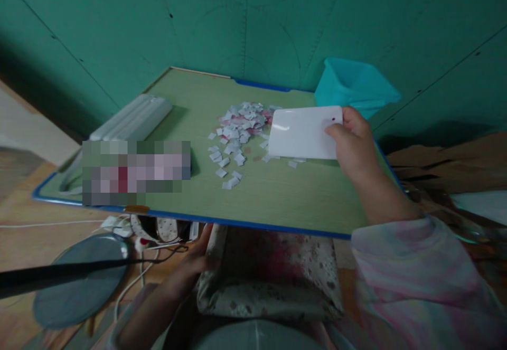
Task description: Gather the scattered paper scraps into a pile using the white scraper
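Observation:
My right hand [354, 144] is closed on the right end of a flat white plastic board [303, 133], with the thumb on its face. The board has rounded corners and a small dark red spot near the thumb. Its left edge is beside a heap of small white paper pieces [241, 120], some with pink on them, and it hides part of them. Several loose pieces lie nearer the front. Below the table edge, my left hand [202, 257] is closed at the left side of a speckled cloth [269, 300] that hangs open like a pouch, reddish inside; the fingers are partly hidden.
The green tabletop [301, 202] has a blue edge. A turquoise bin [356, 86] stands at the back right, by the green wall [277, 22]. A long pale object [132, 117] and a blurred-out item [137, 173] lie left. Below are a round stool [81, 281] and cables.

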### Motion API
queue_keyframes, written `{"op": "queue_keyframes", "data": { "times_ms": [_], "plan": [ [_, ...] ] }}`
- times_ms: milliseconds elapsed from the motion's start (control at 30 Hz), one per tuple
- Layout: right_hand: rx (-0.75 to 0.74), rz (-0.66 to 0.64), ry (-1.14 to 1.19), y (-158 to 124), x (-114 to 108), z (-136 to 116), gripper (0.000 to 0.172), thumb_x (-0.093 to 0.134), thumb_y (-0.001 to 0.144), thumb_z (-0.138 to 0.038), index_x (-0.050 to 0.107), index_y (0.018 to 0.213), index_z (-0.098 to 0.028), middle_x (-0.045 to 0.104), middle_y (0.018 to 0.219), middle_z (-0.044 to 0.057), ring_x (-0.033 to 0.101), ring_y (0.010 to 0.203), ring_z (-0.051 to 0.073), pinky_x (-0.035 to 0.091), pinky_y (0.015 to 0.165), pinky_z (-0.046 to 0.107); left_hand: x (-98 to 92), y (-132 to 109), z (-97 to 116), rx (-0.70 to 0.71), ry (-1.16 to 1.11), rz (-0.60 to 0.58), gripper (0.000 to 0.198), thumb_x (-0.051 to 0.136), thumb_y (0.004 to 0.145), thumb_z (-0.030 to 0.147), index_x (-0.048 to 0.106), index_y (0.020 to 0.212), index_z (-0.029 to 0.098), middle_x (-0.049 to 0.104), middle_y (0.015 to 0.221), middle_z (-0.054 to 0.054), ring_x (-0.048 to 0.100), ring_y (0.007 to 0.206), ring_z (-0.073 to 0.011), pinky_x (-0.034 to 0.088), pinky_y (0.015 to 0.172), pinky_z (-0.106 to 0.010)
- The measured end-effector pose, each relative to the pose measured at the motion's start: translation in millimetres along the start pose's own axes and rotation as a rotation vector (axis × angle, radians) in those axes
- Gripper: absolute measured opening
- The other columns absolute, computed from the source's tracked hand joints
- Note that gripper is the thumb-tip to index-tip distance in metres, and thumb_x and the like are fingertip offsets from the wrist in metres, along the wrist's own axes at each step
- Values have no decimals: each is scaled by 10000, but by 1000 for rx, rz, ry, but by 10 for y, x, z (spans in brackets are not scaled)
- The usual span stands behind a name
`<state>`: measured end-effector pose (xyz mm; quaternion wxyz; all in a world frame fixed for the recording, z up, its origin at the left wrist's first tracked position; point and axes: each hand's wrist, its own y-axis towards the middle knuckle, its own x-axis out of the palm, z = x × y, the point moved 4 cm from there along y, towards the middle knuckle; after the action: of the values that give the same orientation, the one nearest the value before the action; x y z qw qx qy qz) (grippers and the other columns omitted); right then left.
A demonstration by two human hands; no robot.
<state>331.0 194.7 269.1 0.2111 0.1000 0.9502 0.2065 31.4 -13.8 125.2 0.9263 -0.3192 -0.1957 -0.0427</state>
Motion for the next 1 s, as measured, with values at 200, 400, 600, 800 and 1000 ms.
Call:
{"op": "queue_keyframes", "data": {
  "times_ms": [200, 400, 600, 800, 1000],
  "plan": [
    [-22, 60, -4, 27, -48, 11, 51, 590, 777, -266, 542, 791, -276, 559, 764, 3, 571, 787, 223, 514, 753, 412, 22, -32, 28, -37, -21, 42, 890, 659, 552, 186, 536, 1431, 253, 563, 1550, 35, 355, 1504, -290, 342, 1187, -382],
    [112, -24, 61, -5, 15, -44, 97, 555, 652, -243, 563, 747, -252, 570, 679, -15, 508, 636, 178, 429, 582, 336, 0, -18, -7, -8, -55, 41, 784, 667, 575, 164, 626, 1348, 294, 660, 1453, 40, 231, 1556, -256, 247, 1234, -369],
    [159, -159, 215, -35, 158, 11, 182, 589, 682, -228, 555, 859, -252, 625, 749, -19, 595, 689, 188, 504, 609, 343, 51, -15, 6, -18, -149, 6, 837, 672, 555, 144, 622, 1366, 345, 673, 1431, 76, 382, 1489, -333, 323, 1205, -418],
    [40, -231, 237, -58, 360, 57, 230, 654, 791, -305, 540, 987, -267, 694, 895, 0, 686, 857, 214, 583, 737, 396, 18, 55, 9, 52, -73, -11, 817, 672, 536, 148, 652, 1329, 347, 678, 1417, 98, 355, 1500, -349, 339, 1199, -422],
    [105, -282, 232, -58, 413, 43, 221, 646, 745, -271, 549, 943, -253, 681, 838, -5, 666, 788, 202, 563, 676, 359, -73, 120, -65, 99, -16, -14, 750, 693, 535, 158, 707, 1263, 341, 712, 1374, 69, 282, 1531, -346, 268, 1226, -432]
  ]
}}
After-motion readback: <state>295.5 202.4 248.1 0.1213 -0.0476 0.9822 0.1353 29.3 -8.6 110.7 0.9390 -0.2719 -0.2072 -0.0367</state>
